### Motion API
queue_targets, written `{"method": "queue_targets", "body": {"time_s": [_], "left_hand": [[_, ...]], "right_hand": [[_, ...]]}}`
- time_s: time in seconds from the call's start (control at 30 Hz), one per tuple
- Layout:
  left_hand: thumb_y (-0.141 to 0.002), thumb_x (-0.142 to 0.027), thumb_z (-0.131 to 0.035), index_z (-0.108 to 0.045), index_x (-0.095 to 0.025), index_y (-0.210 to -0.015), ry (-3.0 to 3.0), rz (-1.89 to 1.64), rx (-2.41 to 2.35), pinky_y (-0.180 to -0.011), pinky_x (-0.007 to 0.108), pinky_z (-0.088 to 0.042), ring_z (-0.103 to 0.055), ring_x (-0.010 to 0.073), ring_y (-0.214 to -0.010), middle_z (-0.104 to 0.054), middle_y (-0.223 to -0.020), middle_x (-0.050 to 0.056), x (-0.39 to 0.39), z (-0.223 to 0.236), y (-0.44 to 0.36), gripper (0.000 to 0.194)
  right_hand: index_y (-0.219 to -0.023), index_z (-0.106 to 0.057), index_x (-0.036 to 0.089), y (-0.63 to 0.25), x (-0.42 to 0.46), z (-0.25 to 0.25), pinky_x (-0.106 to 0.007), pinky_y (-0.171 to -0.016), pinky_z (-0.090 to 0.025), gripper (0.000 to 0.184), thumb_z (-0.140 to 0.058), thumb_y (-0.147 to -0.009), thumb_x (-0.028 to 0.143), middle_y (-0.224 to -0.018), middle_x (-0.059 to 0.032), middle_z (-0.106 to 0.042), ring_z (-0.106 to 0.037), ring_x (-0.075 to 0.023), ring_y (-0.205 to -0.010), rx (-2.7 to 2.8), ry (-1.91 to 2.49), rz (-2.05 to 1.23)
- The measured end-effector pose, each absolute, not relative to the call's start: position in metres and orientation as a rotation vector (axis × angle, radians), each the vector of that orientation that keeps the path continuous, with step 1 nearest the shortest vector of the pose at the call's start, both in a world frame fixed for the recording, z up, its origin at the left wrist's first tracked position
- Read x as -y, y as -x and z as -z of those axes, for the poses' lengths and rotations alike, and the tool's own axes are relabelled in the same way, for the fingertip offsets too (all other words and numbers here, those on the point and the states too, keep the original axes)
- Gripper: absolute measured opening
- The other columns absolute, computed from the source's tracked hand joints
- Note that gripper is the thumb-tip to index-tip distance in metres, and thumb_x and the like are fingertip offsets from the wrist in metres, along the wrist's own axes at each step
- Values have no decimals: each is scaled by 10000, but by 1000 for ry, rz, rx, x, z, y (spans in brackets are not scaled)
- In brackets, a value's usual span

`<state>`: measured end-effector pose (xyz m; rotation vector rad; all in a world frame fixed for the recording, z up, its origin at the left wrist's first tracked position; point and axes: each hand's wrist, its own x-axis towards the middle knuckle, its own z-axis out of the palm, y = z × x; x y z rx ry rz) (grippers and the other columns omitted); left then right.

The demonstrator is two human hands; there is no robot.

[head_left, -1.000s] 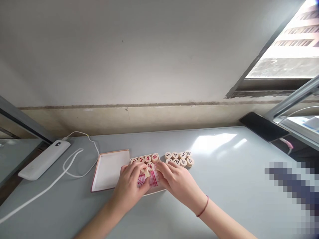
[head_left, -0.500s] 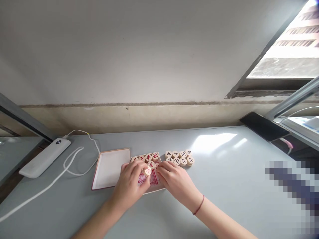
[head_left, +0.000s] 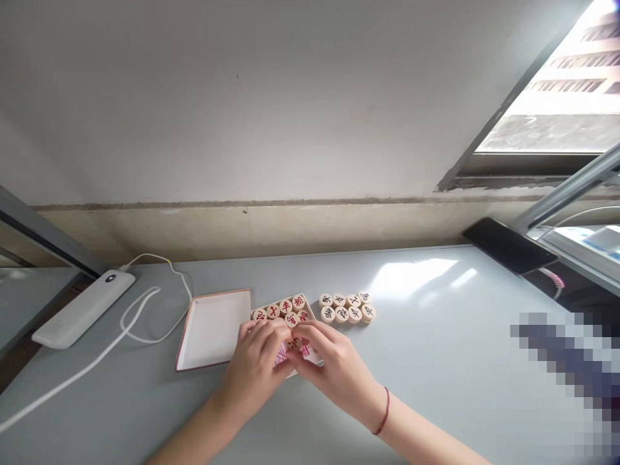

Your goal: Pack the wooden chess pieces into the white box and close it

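Observation:
A shallow box point(head_left: 313, 305) holds wooden Chinese chess pieces with red characters point(head_left: 285, 306), set in rows at its far end. Pink-lined paper shows on the bottom of its near part. Above that part, one chess piece point(head_left: 294, 343) sits between the fingertips of my two hands. My right hand point(head_left: 334, 358) pinches it between thumb and index finger. My left hand point(head_left: 261, 352) is curled against its left side, its grip partly hidden. To the right of the box, black-lettered chess pieces point(head_left: 341, 314) stand grouped in two rows.
The open box lid point(head_left: 213, 329) lies left of the box. Farther left are a white power bank point(head_left: 84, 310) and a white cable point(head_left: 97, 361). A dark phone point(head_left: 508, 245) leans by the metal frame at the right. The wall point(head_left: 290, 226) bounds the grey table behind.
My right hand has moved left and toward me, from a piece in the row to the piece my left hand was holding. The hands are now together over the box.

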<state>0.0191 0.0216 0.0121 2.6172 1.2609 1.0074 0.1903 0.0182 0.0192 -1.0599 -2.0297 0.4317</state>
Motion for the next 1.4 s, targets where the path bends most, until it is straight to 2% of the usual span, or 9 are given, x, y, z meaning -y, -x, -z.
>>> {"method": "queue_targets", "body": {"time_s": [0.1, 0.23, 0.3, 0.4, 0.5, 0.67, 0.87, 1.03, 1.4], "left_hand": [[-925, -321, -525, -521, -196, -998, -2644, -995, -1293, -764, 330, -397, -601, 204, -893, -661, -958, 57, -21, -15, -20, 145], [-847, -394, -627, -559, -197, -818, -2692, -727, -1245, -677, 328, -389, -572, 197, -733, -624, -760, 12, -15, -15, -22, 210], [-829, -375, -649, -588, -204, -821, -2738, -600, -1162, -702, 347, -398, -564, 202, -727, -621, -742, 5, -11, -13, -23, 181], [-863, -228, -588, -618, -223, -914, -2790, -525, -1114, -753, 367, -397, -565, 203, -769, -646, -796, 11, -9, -10, -24, 59], [-872, -150, -538, -620, -233, -928, -2814, -565, -1107, -751, 360, -385, -555, 192, -748, -641, -777, 8, -9, -8, -24, 130], [-870, -159, -564, -613, -251, -1026, -2811, -591, -1097, -765, 356, -370, -557, 184, -747, -633, -772, -10, -12, -5, -22, 187], [-865, -187, -580, -599, -214, -809, -2788, -551, -1127, -767, 346, -357, -527, 179, -737, -610, -736, -11, -12, -5, -20, 65], [-857, -190, -595, -584, -209, -803, -2812, -517, -1131, -755, 338, -349, -513, 174, -728, -589, -728, -15, -13, -7, -20, 59], [-844, -209, -624, -569, -210, -815, -2808, -491, -1133, -751, 340, -336, -524, 177, -743, -598, -751, -28, -13, -7, -21, 62]], "right_hand": [[-976, -580, 195, -199, -29, -14, -323, -760, -527, 103, -508, -910, 163, -1005, -73, -671, -612, -184, -880, 2034, 1097, -260], [-1001, -608, 191, -209, -40, -9, -363, -767, -515, 154, -483, -925, 141, -1023, -64, -683, -576, -198, -866, 2174, 1188, -105], [-1001, -620, 188, -209, -41, -8, -367, -789, -509, 173, -474, -927, 133, -1034, -63, -679, -562, -203, -891, 2242, 1192, -88], [-974, -633, 174, -208, -39, -8, -361, -781, -501, 195, -459, -913, 108, -1022, -75, -657, -541, -203, -869, 2307, 1198, -54], [-956, -634, 169, -206, -37, -10, -364, -756, -492, 194, -462, -890, 106, -986, -86, -628, -522, -206, -829, 2343, 1245, -23], [-1035, -613, 168, -206, -37, -12, -365, -777, -481, 209, -460, -893, 147, -1042, -100, -610, -519, -211, -853, 2344, 1248, 13], [-1124, -590, 176, -216, -43, -7, -408, -853, -441, 261, -435, -915, 200, -1149, -110, -614, -507, -269, -1057, 2152, 1415, 154], [-1188, -579, 181, -220, -47, 1, -442, -917, -405, 320, -473, -922, 325, -1162, -123, -613, -489, -295, -1127, 2153, 1557, 205], [-931, -666, 223, -220, -48, 2, -473, -1000, -341, 291, -416, -963, 369, -1036, -97, -618, -470, -288, -1142, 2232, 1625, 137]]}}
